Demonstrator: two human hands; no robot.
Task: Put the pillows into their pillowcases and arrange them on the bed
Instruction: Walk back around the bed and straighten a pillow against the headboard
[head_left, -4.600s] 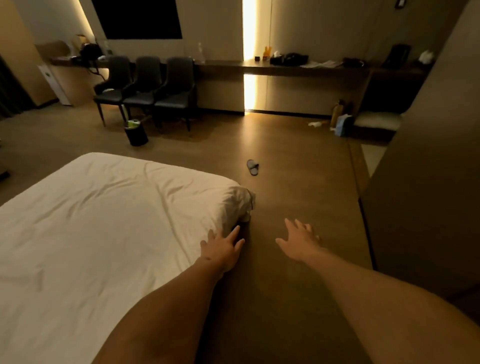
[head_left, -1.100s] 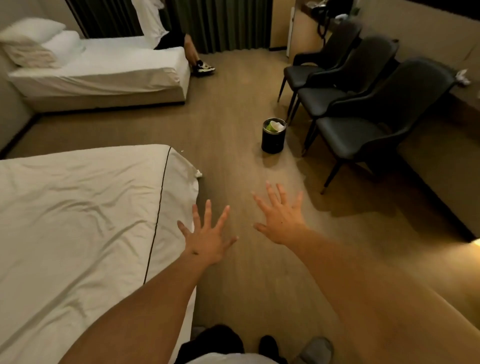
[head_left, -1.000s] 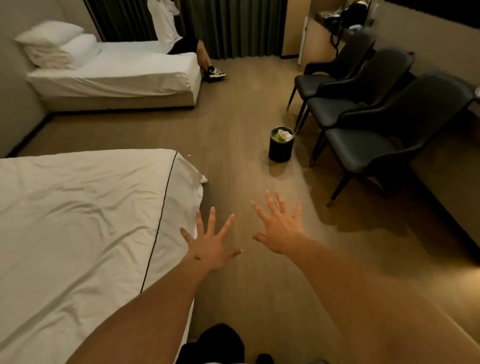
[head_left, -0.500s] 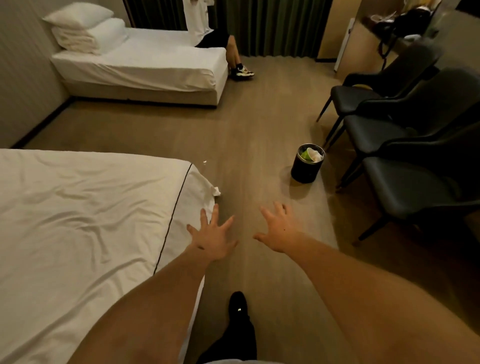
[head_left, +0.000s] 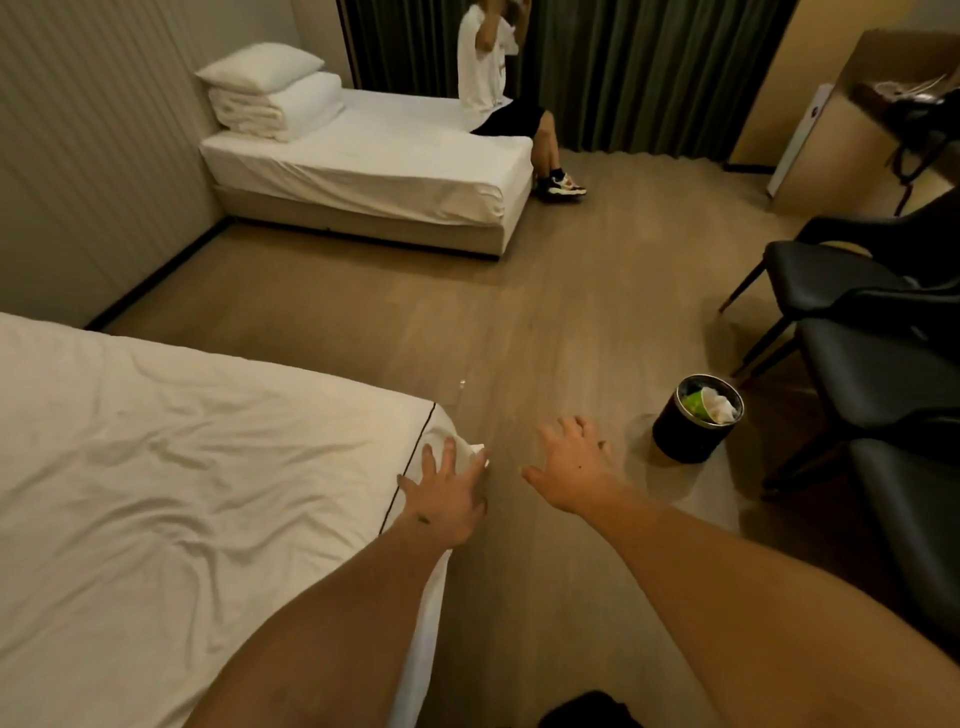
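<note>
Head view nearer far bed (head_left: 363, 161) than before, left hand (head_left: 447, 499) and right hand (head_left: 576, 473) still spread, empty.

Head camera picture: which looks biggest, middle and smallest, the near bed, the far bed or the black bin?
1. near bed, largest, though it is nearest the camera, which swells it.
2. far bed, smaller in the picture; its true size against the near one is unsure.
3. black bin, smallest.
</note>
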